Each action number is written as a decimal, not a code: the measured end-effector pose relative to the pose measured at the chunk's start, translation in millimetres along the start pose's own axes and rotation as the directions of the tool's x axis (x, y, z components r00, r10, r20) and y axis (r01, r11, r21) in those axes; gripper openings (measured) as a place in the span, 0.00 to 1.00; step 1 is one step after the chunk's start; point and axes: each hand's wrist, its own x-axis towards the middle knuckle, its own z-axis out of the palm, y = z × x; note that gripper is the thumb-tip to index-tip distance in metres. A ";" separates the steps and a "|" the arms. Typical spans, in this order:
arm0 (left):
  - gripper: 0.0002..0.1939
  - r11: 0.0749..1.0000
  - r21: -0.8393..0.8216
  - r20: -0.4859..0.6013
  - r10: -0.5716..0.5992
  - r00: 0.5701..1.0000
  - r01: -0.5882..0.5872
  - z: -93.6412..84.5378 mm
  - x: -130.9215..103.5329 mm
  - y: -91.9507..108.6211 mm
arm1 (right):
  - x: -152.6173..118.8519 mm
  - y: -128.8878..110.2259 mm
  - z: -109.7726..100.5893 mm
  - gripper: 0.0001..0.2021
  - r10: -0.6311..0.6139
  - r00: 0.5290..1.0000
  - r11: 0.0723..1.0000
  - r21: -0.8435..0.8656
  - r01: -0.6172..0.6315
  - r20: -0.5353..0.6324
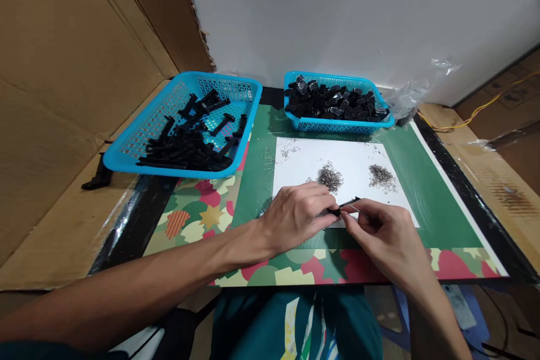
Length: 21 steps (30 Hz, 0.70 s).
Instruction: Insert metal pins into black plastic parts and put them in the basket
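Observation:
Over the near edge of a white sheet (354, 153), my left hand (301, 208) is closed on a small black plastic part (334, 212), mostly covered by the fingers. My right hand (379, 225) meets it from the right, thumb and forefinger pinched together. A thin, shiny metal piece (354, 208) shows at the right fingertips; its exact kind is too small to tell. Just beyond the hands lies a pile of tiny bent metal wire pieces (329, 178). A second pile of wire pieces (382, 178) sits farther right on the sheet.
A blue basket (181, 171) at the left holds long black plastic parts. Another blue basket (337, 126) at the back contains shorter black pieces. One black part (100, 174) lies outside the left basket. Cardboard (63, 95) stands at the left; a clear plastic bag (407, 102) rests back right.

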 end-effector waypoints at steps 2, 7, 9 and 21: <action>0.03 1.000 -0.001 -0.002 -0.007 1.000 0.007 -0.2 -0.1 0.2 | -0.4 0.2 1.5 0.13 0.045 0.999 0.997 0.058 -0.045 -0.008; 0.04 1.000 0.008 0.000 -0.015 1.000 0.015 -0.6 -0.2 0.3 | -2.9 5.7 12.5 0.13 0.171 0.984 0.955 0.254 -0.152 -0.056; 0.04 1.000 0.012 0.000 -0.014 1.000 0.014 -0.7 -0.1 0.4 | -4.6 7.9 17.7 0.14 0.211 0.974 0.927 0.331 -0.173 -0.080; 0.03 1.000 0.020 -0.017 -0.013 1.000 0.014 1.1 -1.4 0.2 | -9.9 6.6 26.4 0.13 0.211 0.970 0.926 0.341 -0.161 -0.116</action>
